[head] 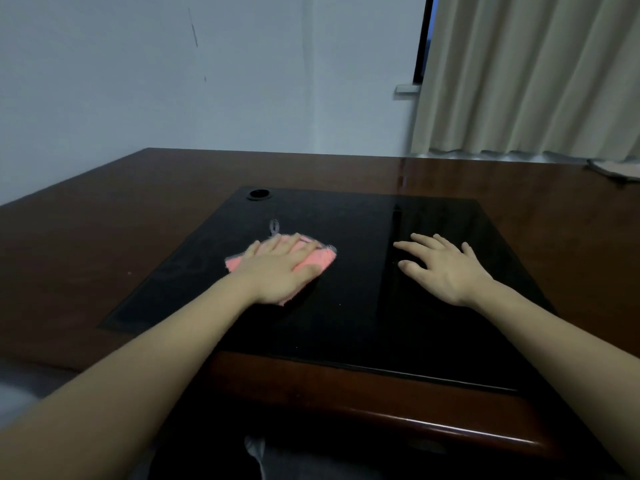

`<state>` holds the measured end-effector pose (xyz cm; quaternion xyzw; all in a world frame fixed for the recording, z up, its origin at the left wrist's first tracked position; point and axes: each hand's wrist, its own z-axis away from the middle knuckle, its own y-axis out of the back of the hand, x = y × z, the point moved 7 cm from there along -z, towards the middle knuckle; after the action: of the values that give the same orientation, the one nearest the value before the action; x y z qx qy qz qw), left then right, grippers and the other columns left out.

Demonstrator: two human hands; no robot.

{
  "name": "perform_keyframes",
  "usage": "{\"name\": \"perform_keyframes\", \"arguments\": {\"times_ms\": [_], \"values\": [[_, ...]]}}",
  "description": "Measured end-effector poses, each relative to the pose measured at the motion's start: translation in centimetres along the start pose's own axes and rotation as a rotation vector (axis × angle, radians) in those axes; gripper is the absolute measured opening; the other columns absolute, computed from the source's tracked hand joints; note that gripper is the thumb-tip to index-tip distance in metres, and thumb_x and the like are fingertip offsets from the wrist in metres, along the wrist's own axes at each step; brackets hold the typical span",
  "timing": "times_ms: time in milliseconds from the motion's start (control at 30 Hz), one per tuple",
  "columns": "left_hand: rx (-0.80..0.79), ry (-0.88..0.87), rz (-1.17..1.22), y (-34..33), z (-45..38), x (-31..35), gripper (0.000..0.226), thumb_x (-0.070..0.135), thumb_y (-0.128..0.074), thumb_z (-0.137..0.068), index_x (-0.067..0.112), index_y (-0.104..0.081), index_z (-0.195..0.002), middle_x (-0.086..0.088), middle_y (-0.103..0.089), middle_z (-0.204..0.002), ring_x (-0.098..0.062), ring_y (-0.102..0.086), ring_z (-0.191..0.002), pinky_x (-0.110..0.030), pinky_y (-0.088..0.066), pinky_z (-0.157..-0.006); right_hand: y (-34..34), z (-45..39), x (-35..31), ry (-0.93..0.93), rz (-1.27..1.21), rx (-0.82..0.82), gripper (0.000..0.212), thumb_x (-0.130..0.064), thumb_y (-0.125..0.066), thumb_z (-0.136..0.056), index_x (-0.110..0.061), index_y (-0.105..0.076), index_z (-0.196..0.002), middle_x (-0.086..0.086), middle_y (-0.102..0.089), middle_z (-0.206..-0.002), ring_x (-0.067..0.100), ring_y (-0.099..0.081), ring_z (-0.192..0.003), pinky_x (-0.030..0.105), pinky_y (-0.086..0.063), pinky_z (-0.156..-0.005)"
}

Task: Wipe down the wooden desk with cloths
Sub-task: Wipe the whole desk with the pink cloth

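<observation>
Left hand (282,268) lies flat, fingers straight, pressing the pink cloth (317,258) onto the black inlay (346,306) of the wooden desk (104,230); I note the cloth sits left of the inlay's centre, its edges showing around the palm. Right hand (445,268) rests on the inlay too, fingers spread and relaxed, holding nothing, well apart from the cloth. Round cable hole (259,194) at the inlay's far left corner. Second cloth (614,169) lies at the desk's far right edge, below the curtain (536,74).
</observation>
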<state>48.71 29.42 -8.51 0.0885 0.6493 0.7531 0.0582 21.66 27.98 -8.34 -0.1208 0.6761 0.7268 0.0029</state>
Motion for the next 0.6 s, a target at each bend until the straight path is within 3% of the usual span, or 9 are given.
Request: {"name": "perform_keyframes", "arguments": {"times_ms": [133, 300, 400, 600], "values": [[-0.029, -0.152, -0.035, -1.6, 7.8, 3.1, 0.062, 0.071, -0.009, -0.099, 0.052, 0.01, -0.155, 0.015, 0.019, -0.166, -0.013, 0.018, -0.154, -0.045, 0.01, -0.125, 0.0, -0.1, 0.0, 0.001, 0.0, -0.005, 0.054, -0.062, -0.028, -0.103, -0.049, -0.025, -0.155, -0.009, -0.013, -0.169, 0.027, -0.007, -0.156, 0.063, -0.005, -0.121], [-0.009, -0.191, -0.015, -2.9, 13.4, 5.5, 0.066, 0.077, -0.003, -0.091, 0.058, 0.015, -0.152, 0.022, 0.026, -0.163, -0.006, 0.027, -0.15, -0.043, 0.015, -0.124, 0.0, 0.0, 0.1, 0.0, 0.005, 0.0, 0.054, -0.062, -0.027, -0.103, -0.049, -0.025, -0.155, -0.008, -0.013, -0.169, 0.027, -0.006, -0.156, 0.062, -0.005, -0.121], [0.027, -0.182, -0.015, -3.2, 13.9, 6.4, 0.068, 0.079, 0.002, -0.086, 0.06, 0.015, -0.15, 0.024, 0.025, -0.163, -0.005, 0.027, -0.15, -0.042, 0.015, -0.124, 0.0, 0.1, 0.2, 0.0, 0.008, -0.003, 0.054, -0.062, -0.027, -0.103, -0.049, -0.024, -0.156, -0.008, -0.013, -0.169, 0.027, -0.006, -0.156, 0.062, -0.005, -0.121], [-0.011, -0.115, -0.004, -2.0, 9.0, 4.1, 0.06, 0.07, -0.018, -0.1, 0.057, 0.006, -0.154, 0.02, 0.017, -0.166, -0.01, 0.016, -0.154, -0.046, 0.009, -0.125, 0.0, 0.1, 0.2, 0.008, 0.011, 0.0, 0.054, -0.061, -0.027, -0.103, -0.049, -0.024, -0.156, -0.007, -0.013, -0.169, 0.028, -0.006, -0.156, 0.062, -0.005, -0.121]]}}
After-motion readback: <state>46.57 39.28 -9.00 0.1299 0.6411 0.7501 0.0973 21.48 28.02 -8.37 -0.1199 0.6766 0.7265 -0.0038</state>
